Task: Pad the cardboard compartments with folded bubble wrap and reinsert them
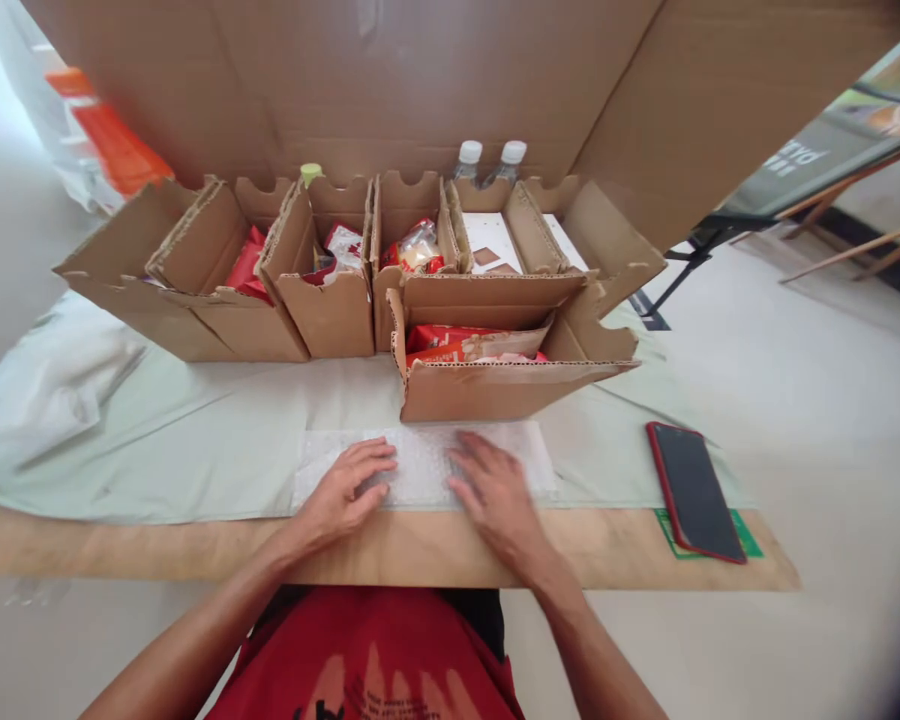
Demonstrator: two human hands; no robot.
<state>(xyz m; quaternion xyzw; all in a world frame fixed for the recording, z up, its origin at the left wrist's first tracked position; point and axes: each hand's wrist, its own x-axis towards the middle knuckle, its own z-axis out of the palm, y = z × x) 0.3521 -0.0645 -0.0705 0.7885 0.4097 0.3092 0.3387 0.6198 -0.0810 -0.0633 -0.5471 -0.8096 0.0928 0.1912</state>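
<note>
A sheet of clear bubble wrap [420, 462] lies flat on the pale green cloth near the table's front edge. My left hand [349, 487] rests on its left part, fingers stretched out and lying flat. On the sheet's right part lies my right hand [495, 492], also flat with fingers spread, a little blurred. Neither hand holds anything. Just behind the sheet stands an open cardboard box [495, 385] with red snack packets [450, 342] inside.
A row of open cardboard boxes [217, 270] with red packets stands further back, two capped bottles [469, 160] behind them, before a tall cardboard wall. A red-cased phone [694, 490] lies at the right on a green mat. A white bag [37, 385] sits at left.
</note>
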